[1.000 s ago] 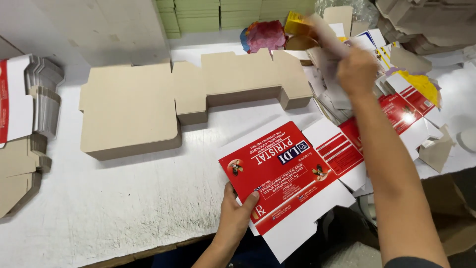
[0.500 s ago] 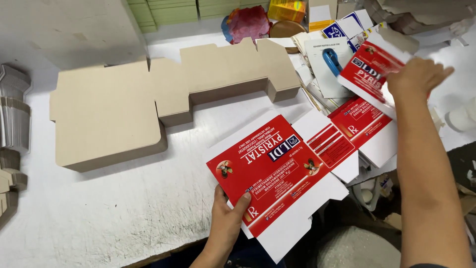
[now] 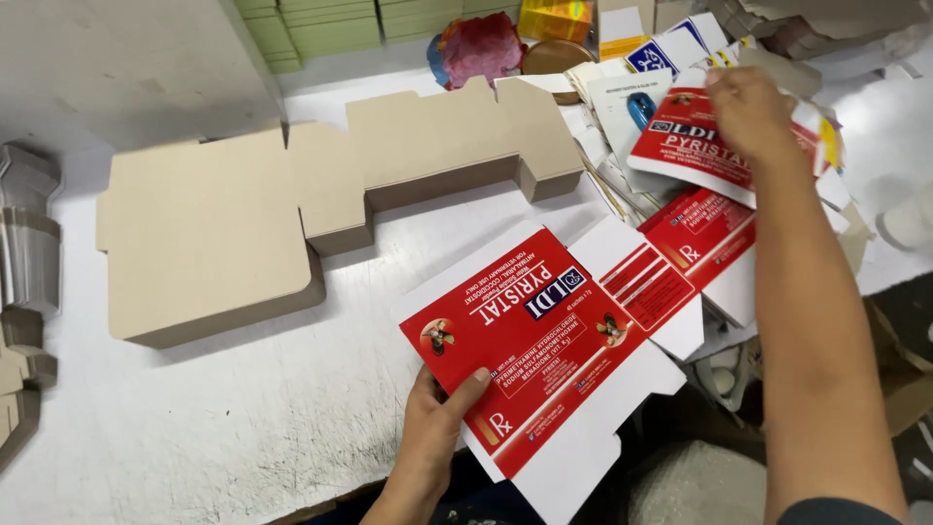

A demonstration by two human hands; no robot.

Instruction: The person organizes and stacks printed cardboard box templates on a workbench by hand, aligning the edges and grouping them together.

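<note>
In the head view, the left hand (image 3: 432,428) held a flat, unfolded red-and-white carton blank (image 3: 544,340) by its near-left edge, thumb pressed on the printed red face and the other fingers hidden beneath it. The blank lay tilted on the white bench (image 3: 194,428), its white flaps reaching over the bench's near edge toward the person.

The right hand (image 3: 748,107) reached far across to the upper right, fingers closed on the top edge of a second red-and-white carton blank (image 3: 695,146), which was raised slightly above a loose pile of printed cartons (image 3: 632,107). The forearm ran down the right side of the picture and crossed over a third red blank (image 3: 695,238) that lay just beside the one in the left hand, their white flaps touching or overlapping; which, I could not tell.

To the left, a stack of plain brown cardboard blanks (image 3: 214,243) lay flat on the bench, well apart from both hands, and its stepped outline stretched right toward the pile of printed cartons. At the far left edge stood a bundle of grey folded pieces (image 3: 29,243). Along the back, a stack of pale green sheets (image 3: 330,24) sat beside a crumpled pink and blue bundle (image 3: 476,49), with a yellow box (image 3: 556,17) just to its right.
</note>
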